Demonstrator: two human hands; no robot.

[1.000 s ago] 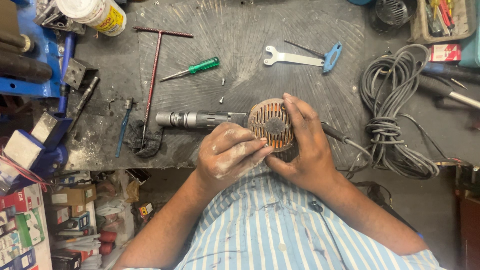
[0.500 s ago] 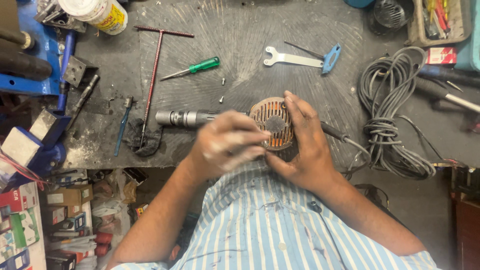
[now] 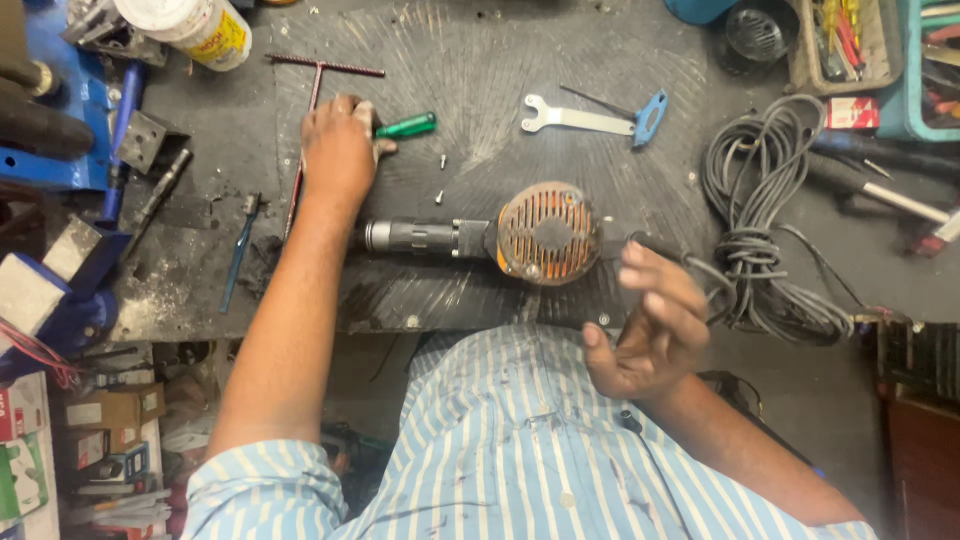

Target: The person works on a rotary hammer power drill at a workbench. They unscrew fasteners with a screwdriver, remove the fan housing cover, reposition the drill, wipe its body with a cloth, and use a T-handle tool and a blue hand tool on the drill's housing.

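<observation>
The left hand [image 3: 340, 150] is reaching out across the dark surface [image 3: 470, 60] and lying palm-down over the shaft end of a green-handled screwdriver [image 3: 405, 127], its fingers closing on it; only the green handle is showing, sticking out to the right of the knuckles. The screwdriver's long axis is running nearly left to right, tilted slightly up toward the handle end. The right hand [image 3: 650, 325] is hanging loosely open and holding nothing, near the surface's front edge, just right of the power tool [image 3: 500, 237].

That tool is lying between the two hands, its orange vented cover [image 3: 548, 233] facing up and its grey metal nose [image 3: 410, 237] pointing left, so its axis is lying roughly parallel to the screwdriver's. The screwdriver is sitting beyond the tool and to its left, far nearer the left hand than the right. Two small screws [image 3: 441, 178] are resting loose between screwdriver and tool. A T-handled wrench [image 3: 312, 90] is lying just beside the left hand, a flat spanner [image 3: 565, 117] well to the right, and a coiled cable [image 3: 760, 230] beyond the right hand.
</observation>
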